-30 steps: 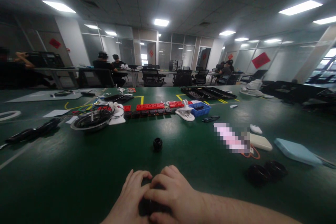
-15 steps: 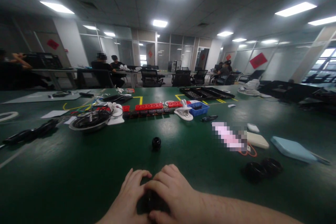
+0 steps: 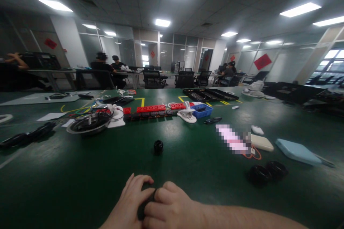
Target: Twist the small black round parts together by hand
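At the bottom middle of the view, my left hand [image 3: 128,204] and my right hand [image 3: 168,207] are closed together around a small black object [image 3: 143,205]. Most of that object is hidden between my fingers. On the green table [image 3: 80,171] just beyond my hands stands a small black round part [image 3: 158,146], apart from both hands. Two larger black round parts [image 3: 266,173] lie to the right.
Farther back are a metal bowl of black cables [image 3: 88,123], red blocks [image 3: 150,108], a white clamp [image 3: 185,115], a blue bin [image 3: 201,110] and black trays [image 3: 209,94]. A cream box [image 3: 262,142] and pale blue pad [image 3: 295,151] lie right. People sit at far desks.
My hands have drawn lower and nearer to me, still clasped on the black object. The right fingers have curled tighter. The view has shifted slightly.
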`<control>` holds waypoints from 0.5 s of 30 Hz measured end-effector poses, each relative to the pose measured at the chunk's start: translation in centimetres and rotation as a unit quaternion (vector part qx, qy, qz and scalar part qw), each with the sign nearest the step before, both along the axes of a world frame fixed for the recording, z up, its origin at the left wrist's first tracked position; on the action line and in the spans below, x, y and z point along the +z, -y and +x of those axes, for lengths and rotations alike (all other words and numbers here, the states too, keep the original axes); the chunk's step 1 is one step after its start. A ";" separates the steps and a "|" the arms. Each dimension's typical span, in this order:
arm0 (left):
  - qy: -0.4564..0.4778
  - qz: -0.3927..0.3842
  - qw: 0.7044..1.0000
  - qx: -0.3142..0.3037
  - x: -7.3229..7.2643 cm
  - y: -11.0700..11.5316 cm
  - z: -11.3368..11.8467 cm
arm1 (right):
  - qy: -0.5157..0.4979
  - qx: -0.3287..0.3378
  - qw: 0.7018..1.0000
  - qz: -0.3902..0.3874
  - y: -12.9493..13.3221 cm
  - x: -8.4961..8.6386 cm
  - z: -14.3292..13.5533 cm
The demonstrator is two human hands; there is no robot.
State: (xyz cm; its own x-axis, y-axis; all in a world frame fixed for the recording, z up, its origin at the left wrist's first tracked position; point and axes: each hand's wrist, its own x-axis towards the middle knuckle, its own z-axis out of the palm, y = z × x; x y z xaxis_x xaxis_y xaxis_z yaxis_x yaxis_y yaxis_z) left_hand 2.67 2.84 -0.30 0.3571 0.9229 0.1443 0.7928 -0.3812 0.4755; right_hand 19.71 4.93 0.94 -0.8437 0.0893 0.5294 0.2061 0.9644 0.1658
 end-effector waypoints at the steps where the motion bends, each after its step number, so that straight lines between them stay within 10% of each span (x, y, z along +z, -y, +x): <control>1: -0.005 -0.009 1.000 -0.002 0.1 -0.1 -0.1 | 0.000 0.005 1.000 0.003 0.0 -0.2 0.1; 15: 0.015 -0.037 0.999 0.016 0.9 -0.2 -0.1 | -0.170 0.041 0.984 0.009 -0.1 0.0 0.5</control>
